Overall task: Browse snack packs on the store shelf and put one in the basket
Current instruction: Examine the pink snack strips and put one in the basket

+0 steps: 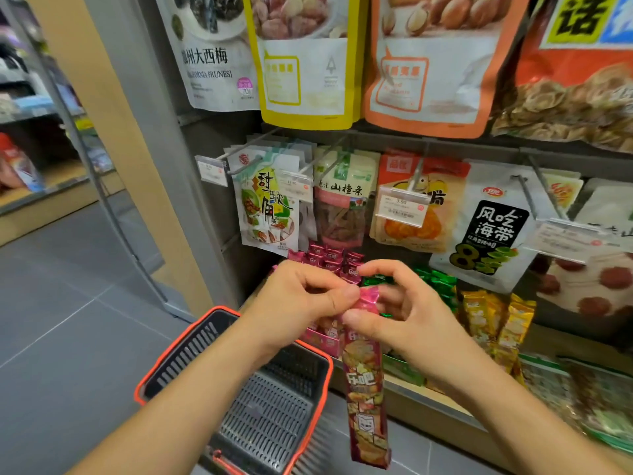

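Note:
A long narrow pink snack pack [366,382] hangs upright in front of the shelf, held by its top end. My left hand [301,299] pinches the crimped top edge between thumb and fingers. My right hand [404,313] pinches the same top from the other side, thumb against the pack. Below and to the left stands a dark grey basket with an orange rim [150,385], empty as far as I can see. My forearms cover part of the basket's far edge.
A box of more pink packs [329,262] sits on the low shelf behind my hands, with green packs [438,282] and yellow packs [493,320] to its right. Hanging bags on pegs [270,207] fill the rack above. Grey tiled floor [68,303] opens to the left.

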Action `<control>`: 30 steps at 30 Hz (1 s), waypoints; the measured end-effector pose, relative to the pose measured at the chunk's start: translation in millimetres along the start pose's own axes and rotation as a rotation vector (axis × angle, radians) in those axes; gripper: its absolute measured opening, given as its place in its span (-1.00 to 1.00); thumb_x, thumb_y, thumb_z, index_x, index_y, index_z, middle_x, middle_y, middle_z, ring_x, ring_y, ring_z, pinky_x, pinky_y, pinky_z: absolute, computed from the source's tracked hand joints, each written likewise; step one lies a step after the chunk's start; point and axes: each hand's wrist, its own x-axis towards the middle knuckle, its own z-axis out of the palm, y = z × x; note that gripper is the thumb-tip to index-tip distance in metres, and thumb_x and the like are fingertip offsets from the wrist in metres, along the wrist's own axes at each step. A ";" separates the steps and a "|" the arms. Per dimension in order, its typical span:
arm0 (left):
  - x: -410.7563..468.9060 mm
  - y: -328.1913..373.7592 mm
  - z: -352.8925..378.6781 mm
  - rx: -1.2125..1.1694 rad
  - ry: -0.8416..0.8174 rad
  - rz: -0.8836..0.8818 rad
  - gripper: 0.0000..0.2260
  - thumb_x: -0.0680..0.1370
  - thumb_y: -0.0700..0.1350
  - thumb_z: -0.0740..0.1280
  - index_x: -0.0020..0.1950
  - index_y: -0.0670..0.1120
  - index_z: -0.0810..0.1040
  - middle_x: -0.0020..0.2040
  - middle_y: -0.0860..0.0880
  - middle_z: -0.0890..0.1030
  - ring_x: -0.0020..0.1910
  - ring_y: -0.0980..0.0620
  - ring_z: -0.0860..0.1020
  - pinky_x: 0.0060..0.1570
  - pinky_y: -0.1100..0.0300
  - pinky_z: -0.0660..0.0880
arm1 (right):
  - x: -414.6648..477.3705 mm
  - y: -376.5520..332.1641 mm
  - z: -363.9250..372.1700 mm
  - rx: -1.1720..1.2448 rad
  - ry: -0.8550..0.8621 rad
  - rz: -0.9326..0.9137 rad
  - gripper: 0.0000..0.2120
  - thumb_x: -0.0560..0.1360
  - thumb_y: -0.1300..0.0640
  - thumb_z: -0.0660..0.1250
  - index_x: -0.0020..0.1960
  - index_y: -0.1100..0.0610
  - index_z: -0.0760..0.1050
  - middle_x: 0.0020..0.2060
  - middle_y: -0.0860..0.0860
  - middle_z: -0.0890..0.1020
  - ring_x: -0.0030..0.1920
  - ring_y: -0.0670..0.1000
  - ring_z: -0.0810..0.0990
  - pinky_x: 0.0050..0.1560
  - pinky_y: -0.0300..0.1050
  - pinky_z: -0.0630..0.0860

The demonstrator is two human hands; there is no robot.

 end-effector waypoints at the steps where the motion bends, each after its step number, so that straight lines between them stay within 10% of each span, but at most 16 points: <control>1: -0.5 -0.3 -2.5 -0.021 0.022 -0.009 -0.92 0.33 -0.06 0.44 -0.30 -0.02 0.72 -0.37 -0.02 0.63 -0.37 0.06 0.52 -0.36 0.24 0.44 | 1.3 -0.2 1.7 0.040 -0.097 0.038 -0.58 0.35 -0.09 0.49 0.17 -0.14 0.48 -0.01 0.03 0.71 0.00 0.02 0.69 -0.06 -0.17 0.61; 8: 5.6 -2.9 -18.3 -0.079 0.115 -0.068 -0.91 0.36 -0.17 0.41 -0.31 -0.13 0.70 -0.36 -0.09 0.59 -0.40 0.05 0.44 -0.40 0.29 0.42 | 2.9 7.2 14.2 0.090 -0.106 0.178 -0.59 0.57 -0.29 0.09 0.09 -0.12 0.62 -0.01 -0.05 0.72 0.01 -0.04 0.70 -0.01 -0.23 0.61; 21: 12.1 -5.1 -28.0 0.136 -0.008 0.004 -0.78 0.39 0.08 0.47 -0.04 0.02 0.72 -0.16 0.03 0.69 -0.20 0.15 0.58 -0.19 0.32 0.52 | 13.5 8.5 18.4 -0.103 0.180 0.034 -0.53 0.32 -0.36 0.28 -0.07 0.02 0.61 -0.17 0.14 0.68 -0.15 0.08 0.65 0.02 0.26 0.55; 26: 18.5 -11.8 -15.8 0.072 0.170 0.021 -0.94 0.46 -0.17 0.46 -0.15 -0.08 0.74 -0.16 0.00 0.70 -0.16 0.14 0.62 -0.13 0.27 0.52 | 13.8 9.5 21.0 -0.171 0.200 0.001 -0.68 0.43 -0.28 0.28 -0.04 -0.06 0.56 -0.34 -0.09 0.62 -0.33 -0.17 0.51 -0.26 -0.18 0.48; 30: 23.7 -9.7 -25.1 -0.135 0.281 -0.013 -0.86 0.39 -0.08 0.44 -0.23 -0.13 0.73 -0.15 -0.06 0.68 -0.12 0.02 0.62 -0.01 0.09 0.52 | 7.0 9.3 16.3 -0.271 -0.029 0.074 -0.55 0.41 -0.37 0.15 0.22 -0.22 0.43 -0.08 -0.26 0.63 -0.09 -0.20 0.62 -0.03 -0.20 0.56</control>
